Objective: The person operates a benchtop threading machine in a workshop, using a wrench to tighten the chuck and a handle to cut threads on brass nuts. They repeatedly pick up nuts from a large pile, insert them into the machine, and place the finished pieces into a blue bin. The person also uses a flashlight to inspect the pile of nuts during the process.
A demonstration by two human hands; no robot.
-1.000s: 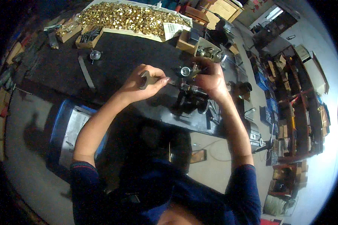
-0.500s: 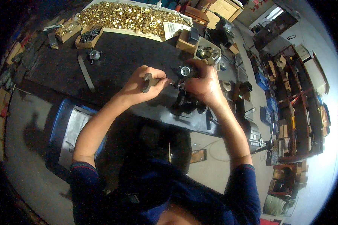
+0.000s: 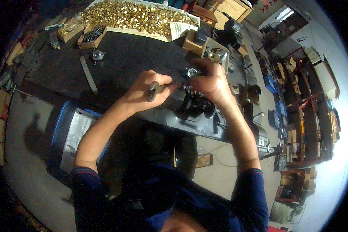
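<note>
Round metal part (image 3: 191, 72) sits at the front middle of the desk (image 3: 116, 62), on a dark geared fixture (image 3: 195, 104). Right hand (image 3: 208, 79) has moved down from the small box (image 3: 216, 54) and now closes over it; left hand (image 3: 149, 89) grips a dark-handled tool (image 3: 154, 91) pointing at it, so fitting seems started.

The right hand (image 3: 209, 81) hides most of the small metal part (image 3: 191, 72) near the workbench's (image 3: 135, 62) front edge.

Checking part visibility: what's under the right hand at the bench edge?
Under the right hand sits a dark fixture with gear-like toothed parts, and a small round silvery part shows by the fingers. The left hand holds a dark-handled tool pointing there; its tip is covered.
</note>
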